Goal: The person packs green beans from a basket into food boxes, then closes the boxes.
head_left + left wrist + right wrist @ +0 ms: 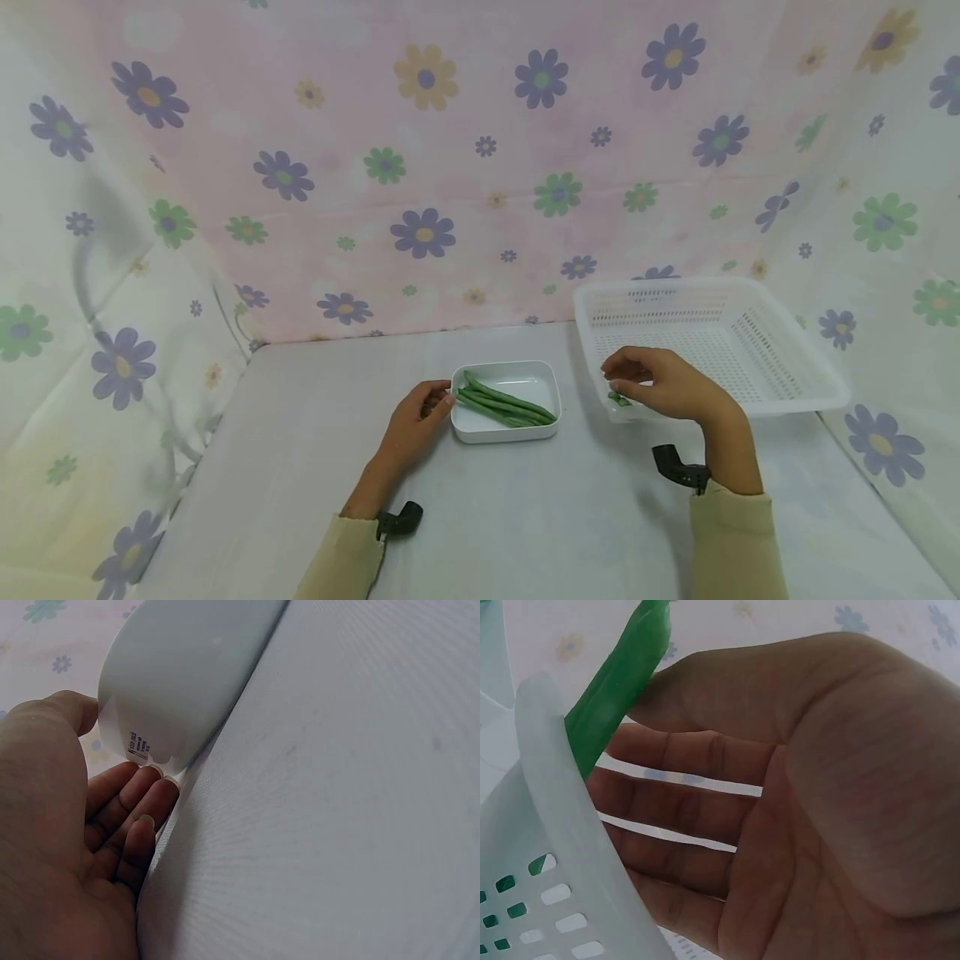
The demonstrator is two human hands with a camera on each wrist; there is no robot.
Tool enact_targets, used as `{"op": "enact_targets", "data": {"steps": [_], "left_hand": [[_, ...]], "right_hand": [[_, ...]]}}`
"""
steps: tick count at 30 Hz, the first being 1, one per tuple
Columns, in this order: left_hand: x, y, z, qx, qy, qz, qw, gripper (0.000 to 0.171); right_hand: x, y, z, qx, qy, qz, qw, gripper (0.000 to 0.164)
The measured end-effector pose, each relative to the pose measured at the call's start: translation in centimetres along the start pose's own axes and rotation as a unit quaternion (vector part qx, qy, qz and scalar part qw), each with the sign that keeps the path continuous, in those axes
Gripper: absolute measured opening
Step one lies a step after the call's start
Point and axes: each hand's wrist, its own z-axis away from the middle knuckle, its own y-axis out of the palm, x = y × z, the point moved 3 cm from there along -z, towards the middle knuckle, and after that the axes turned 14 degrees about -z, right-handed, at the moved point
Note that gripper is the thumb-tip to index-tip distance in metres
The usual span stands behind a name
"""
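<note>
A small white tray [472, 436] holds several long green beans [510, 406]. At its left end rests my left hand [417, 421]; in the left wrist view its thumb and loosely bent fingertips [156, 771] meet the tray's outer side [180, 682]. My right hand [667, 383] is over the front-left corner of a white slotted basket [795, 408]. In the right wrist view a green bean [622, 686] lies at its thumb and fingertips, seemingly pinched there, above the basket's rim [547, 750]. Green also shows through the basket's slots.
The white tabletop [315, 433] stretches beneath both arms and between tray and basket. A flowered cloth [465, 167] hangs behind and at both sides. Black wrist cameras [401, 519] are strapped to both wrists.
</note>
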Motion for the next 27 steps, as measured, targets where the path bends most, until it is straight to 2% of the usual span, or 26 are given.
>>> {"op": "enact_targets", "data": {"steps": [6, 15, 27], "left_hand": [[-0.1, -0.1, 0.0, 0.001, -0.002, 0.001, 1.0000, 0.042], [0.2, 0.0, 0.0, 0.001, 0.002, -0.001, 1.0000, 0.045], [0.1, 0.0, -0.1, -0.002, 0.002, -0.001, 1.0000, 0.042]], "right_hand": [[-0.4, 0.0, -0.1, 0.013, 0.023, -0.014, 1.000, 0.006], [-0.9, 0.0, -0.1, 0.028, 0.059, -0.055, 0.996, 0.011], [-1.6, -0.1, -0.1, 0.039, 0.071, -0.056, 0.995, 0.012]]}}
